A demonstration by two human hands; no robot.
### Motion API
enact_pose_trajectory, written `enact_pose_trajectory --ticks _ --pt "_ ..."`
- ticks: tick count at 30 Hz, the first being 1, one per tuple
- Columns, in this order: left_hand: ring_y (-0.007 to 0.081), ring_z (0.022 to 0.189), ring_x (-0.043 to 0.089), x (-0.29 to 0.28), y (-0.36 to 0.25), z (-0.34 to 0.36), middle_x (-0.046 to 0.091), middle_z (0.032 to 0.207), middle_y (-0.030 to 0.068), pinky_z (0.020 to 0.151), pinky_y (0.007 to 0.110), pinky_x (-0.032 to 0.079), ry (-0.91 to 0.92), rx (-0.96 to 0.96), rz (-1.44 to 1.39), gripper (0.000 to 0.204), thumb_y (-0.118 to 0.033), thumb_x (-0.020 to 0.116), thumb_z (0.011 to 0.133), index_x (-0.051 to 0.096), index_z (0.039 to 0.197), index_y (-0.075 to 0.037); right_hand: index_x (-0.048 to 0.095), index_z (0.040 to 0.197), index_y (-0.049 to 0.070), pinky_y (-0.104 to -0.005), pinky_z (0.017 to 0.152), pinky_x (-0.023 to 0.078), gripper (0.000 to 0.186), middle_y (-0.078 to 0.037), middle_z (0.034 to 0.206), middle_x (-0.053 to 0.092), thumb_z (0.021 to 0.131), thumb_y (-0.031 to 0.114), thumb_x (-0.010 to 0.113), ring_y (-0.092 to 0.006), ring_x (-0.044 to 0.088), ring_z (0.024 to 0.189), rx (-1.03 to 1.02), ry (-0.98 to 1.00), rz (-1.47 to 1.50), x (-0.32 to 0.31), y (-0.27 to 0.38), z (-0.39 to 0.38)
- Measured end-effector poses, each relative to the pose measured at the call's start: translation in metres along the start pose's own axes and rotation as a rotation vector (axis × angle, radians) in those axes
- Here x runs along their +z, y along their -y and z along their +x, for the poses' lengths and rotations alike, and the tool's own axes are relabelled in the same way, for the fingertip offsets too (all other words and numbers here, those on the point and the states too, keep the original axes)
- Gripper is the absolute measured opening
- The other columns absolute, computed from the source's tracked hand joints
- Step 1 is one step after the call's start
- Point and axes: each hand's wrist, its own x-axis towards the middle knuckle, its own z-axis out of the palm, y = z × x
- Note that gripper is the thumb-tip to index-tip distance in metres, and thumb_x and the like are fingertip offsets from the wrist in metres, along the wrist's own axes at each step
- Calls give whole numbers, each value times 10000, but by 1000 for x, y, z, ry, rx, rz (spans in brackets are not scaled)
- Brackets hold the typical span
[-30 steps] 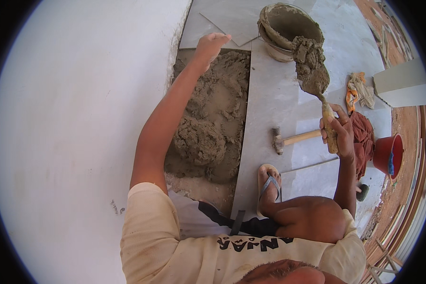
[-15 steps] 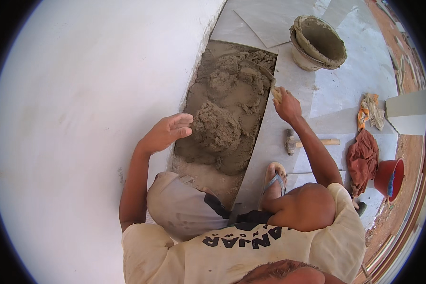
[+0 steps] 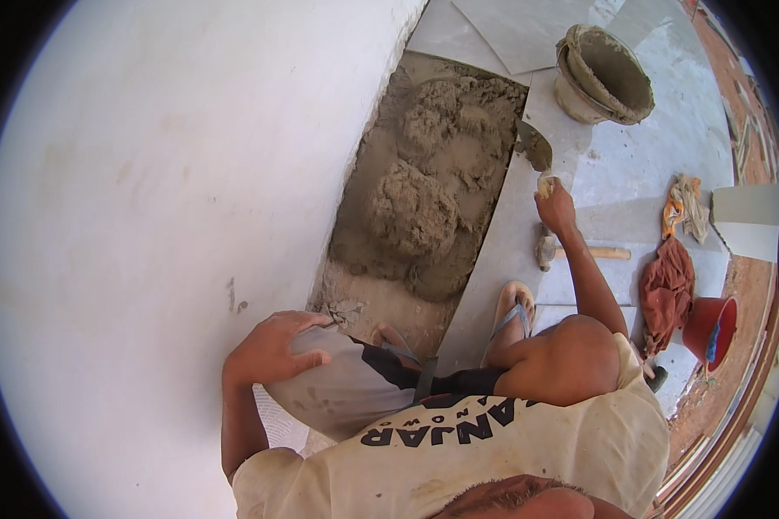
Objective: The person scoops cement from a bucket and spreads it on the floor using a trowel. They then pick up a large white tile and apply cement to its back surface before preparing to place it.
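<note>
My left hand (image 3: pixel 275 346) rests open over my left knee (image 3: pixel 325 394), fingers loosely extended. My right hand (image 3: pixel 556 206) grips the handle of a trowel (image 3: pixel 537 147), whose mortar-smeared blade, bearing no big lump, is over the tile edge beside a recess of lumpy wet grey mortar (image 3: pixel 411 212). Beyond the trowel stands a mortar-coated bucket (image 3: pixel 580 91). A hammer with a wooden handle (image 3: pixel 597 253) lies on the grey tiles (image 3: pixel 485 311), just below my right hand.
A white wall (image 3: pixel 164 173) borders the recess on the left. At right lie an orange-and-cream rag (image 3: pixel 679 208), a reddish-brown cloth (image 3: pixel 666 294) and a red bucket (image 3: pixel 705 333), near a pale post (image 3: pixel 744 221) and bare earth. Loose tiles (image 3: pixel 502 30) lie at the back.
The trowel's heap of mortar has left the blade, and fresh lumps sit at the recess's far end. The trowel has since moved right. My left hand has come back to my knee.
</note>
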Motion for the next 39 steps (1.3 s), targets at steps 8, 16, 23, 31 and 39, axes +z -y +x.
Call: enact_pose_trajectory --ticks 8,16,23,31,39 --pt "376 1230 541 7 2 6 625 1282 185 1069 449 407 -102 99 156 593 -344 750 804 591 1292 -49 569 1257 102 -502 847 511 417 -237 1011 698 886 278 640 -437 654 972 -213 182 50 -38 87 -62" --pt "357 1103 610 12 0 26 674 1156 167 979 439 463 -154 43 117 555 -299 746 808 592 1278 -47 625 1207 23 -322 504 491 393 -80 733 619 884 241 575 -149 595 599 116 566 502 -9 76 -111" --pt "358 1030 642 13 -32 48 681 1097 200 901 438 493 -109 144 102 591 -310 737 816 558 1298 -19 621 955 -8 -340 460 479 262 -71 647 584 885 235 554 -166 577 519 -64 761 504 24 112 -108" --pt "398 1113 602 7 -96 96 630 1168 233 967 462 470 -167 553 264 588 -312 706 847 518 1274 46 617 871 16 -322 497 458 200 -53 655 579 889 205 555 -144 559 548 -22 875 676 19 107 -98" --pt "380 1111 608 29 -91 115 642 1124 220 978 470 466 51 504 108 508 -316 708 845 559 1186 30 640 1056 8 -296 511 460 236 -42 744 596 900 152 536 -120 558 581 49 812 789 3 92 -107"
